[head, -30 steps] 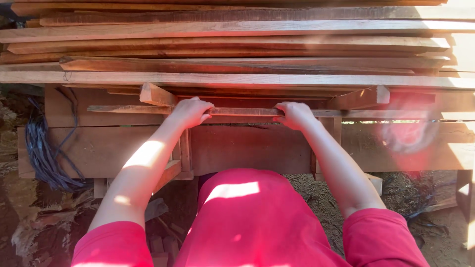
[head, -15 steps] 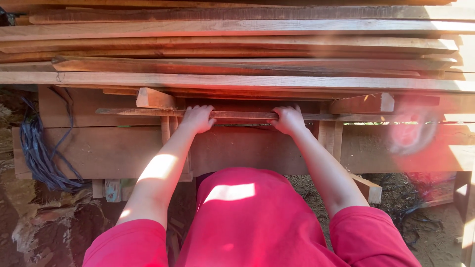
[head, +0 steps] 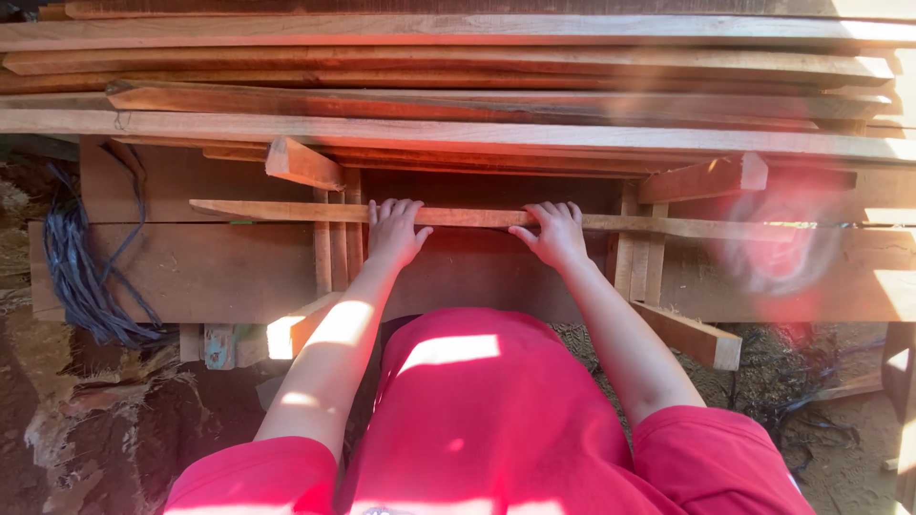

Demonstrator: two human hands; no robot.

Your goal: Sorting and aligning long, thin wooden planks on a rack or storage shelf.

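Both hands rest on a thin wooden slat (head: 477, 217) that runs across the middle of the frame, left to right, over a wide dark board (head: 477, 277) beneath it. The left hand (head: 394, 234) lies flat on the slat left of centre, its fingers (head: 386, 212) stretched out and slightly spread, pressing down rather than wrapped around the wood. The right hand (head: 553, 236) sits just right of centre, its fingers (head: 558, 212) also extended over the slat's top, thumb angled inward; neither hand closes around it.

Above the slat, a stack of long planks (head: 458, 86) fills the upper part of the frame, lying roughly level. Two short angled blocks (head: 303, 162) stick out beneath the stack, one at upper left of the hands and one at upper right. Upright wooden strips (head: 334, 248) stand beside the left wrist. A bundle of dark cord (head: 81, 277) hangs at the left edge. The person's red clothing (head: 477, 420) fills the lower middle, above dirt ground (head: 114, 429).
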